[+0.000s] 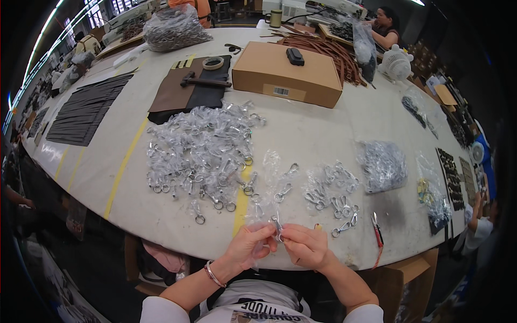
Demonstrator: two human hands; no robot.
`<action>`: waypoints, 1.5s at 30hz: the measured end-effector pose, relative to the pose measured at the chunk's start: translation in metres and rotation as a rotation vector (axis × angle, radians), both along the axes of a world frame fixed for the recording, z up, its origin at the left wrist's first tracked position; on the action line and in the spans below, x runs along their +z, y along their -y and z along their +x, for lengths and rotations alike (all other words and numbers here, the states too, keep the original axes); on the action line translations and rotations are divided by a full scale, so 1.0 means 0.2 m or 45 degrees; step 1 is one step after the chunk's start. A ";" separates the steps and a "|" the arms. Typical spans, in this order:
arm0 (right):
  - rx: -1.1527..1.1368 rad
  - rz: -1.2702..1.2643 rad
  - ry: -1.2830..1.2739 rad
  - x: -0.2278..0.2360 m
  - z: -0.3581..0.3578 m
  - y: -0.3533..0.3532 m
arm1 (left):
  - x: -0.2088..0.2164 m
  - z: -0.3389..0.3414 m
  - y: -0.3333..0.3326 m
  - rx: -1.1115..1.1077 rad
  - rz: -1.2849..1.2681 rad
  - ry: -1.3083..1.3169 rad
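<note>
Nearest to the camera is the white shirt [253, 297] of the person, and both forearms reach over the front edge of the pale table [161, 212]. The left hand [250, 245], with a bracelet [215, 274] at its wrist, is narrow at the fingertips and holds a metal clasp [277, 223] together with some clear plastic. The right hand [306, 245] is also closed, its thumb and fingers pinching the same clasp, which is just inside the front edge, between the two hands.

To the right, snips [377, 230] with red handles lie near this edge, and a few unwrapped clasps [344, 208] lie between them and the right hand. A little farther stands a wrapped bundle [383, 167].

On the left side spreads a big heap of wrapped clasps [202, 148]; white surface runs from its left border, across a yellow stripe [125, 169], to the black strips [89, 112]. Another broad piece of this surface lies between the heap and the bundle, reaching up to the cardboard box [285, 75]. Beside the box, a hammer [207, 82] rests on dark sheets [169, 97]. Farther right is a white fan [397, 63].
</note>
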State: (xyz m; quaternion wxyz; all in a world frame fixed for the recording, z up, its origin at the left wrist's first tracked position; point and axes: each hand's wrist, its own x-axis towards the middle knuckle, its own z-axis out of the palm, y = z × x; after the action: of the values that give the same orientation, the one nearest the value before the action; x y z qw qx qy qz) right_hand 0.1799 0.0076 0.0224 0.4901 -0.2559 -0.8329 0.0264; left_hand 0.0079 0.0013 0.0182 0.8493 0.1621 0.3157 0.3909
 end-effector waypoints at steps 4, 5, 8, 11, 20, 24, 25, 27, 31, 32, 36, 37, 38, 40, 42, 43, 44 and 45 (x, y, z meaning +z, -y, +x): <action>-0.010 0.143 0.271 0.00 0.01 0.02 | 0.00 0.03 0.02 0.033 0.008 -0.104; -0.011 0.143 0.271 0.00 0.01 0.03 | 0.00 0.04 0.03 0.083 0.034 -0.154; -0.040 0.151 0.313 -0.01 -0.02 0.06 | -0.02 0.06 0.05 0.211 0.067 -0.188; 0.052 0.073 0.310 0.02 -0.03 0.06 | 0.00 0.05 0.04 0.281 0.069 -0.215; 0.393 -2.039 -0.466 0.16 0.11 -0.13 | -0.08 -0.02 0.03 0.181 0.831 -0.825; 0.475 -2.031 -0.193 0.19 0.03 -0.07 | -0.10 0.00 0.03 0.286 1.015 -0.989; 0.499 -1.907 -0.142 0.16 0.01 -0.05 | -0.10 0.00 0.03 0.285 1.014 -0.991; 0.411 -1.795 -0.092 0.12 -0.02 -0.05 | -0.10 0.00 0.02 0.342 1.025 -0.990; 0.209 -1.462 0.001 0.05 -0.02 -0.05 | -0.09 0.01 0.03 0.302 0.950 -0.984; 0.211 -1.462 0.000 0.04 -0.03 -0.05 | -0.10 0.00 0.03 0.268 0.951 -0.962; -0.087 -0.861 0.287 0.05 -0.06 -0.03 | -0.08 0.00 0.02 0.160 0.817 -0.873; -0.201 -0.756 0.444 0.07 -0.06 -0.03 | -0.06 0.01 0.02 0.162 0.817 -0.874; -0.199 -0.755 0.444 0.10 -0.06 -0.02 | -0.03 0.01 0.01 0.184 0.719 -0.803; -0.235 -1.011 0.361 0.16 -0.05 -0.03 | -0.02 0.00 0.00 0.208 0.621 -0.734; 0.000 -1.370 0.086 0.16 0.02 -0.06 | -0.03 -0.03 0.00 0.220 0.635 -0.788; 0.236 -1.711 -0.204 0.16 0.05 -0.06 | -0.04 -0.03 0.00 0.219 0.635 -0.787; 0.235 -1.712 -0.204 0.17 0.03 -0.06 | -0.05 -0.03 0.00 0.191 0.701 -0.815; 0.262 -1.737 -0.164 0.17 0.00 -0.06 | -0.06 -0.03 0.00 0.162 0.766 -0.844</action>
State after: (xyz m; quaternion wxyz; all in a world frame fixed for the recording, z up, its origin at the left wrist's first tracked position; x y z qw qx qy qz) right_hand 0.1804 0.0188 0.0563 0.2632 -0.4246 -0.6193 0.6058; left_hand 0.0020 0.0005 0.0071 0.5916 0.4984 0.4523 0.4438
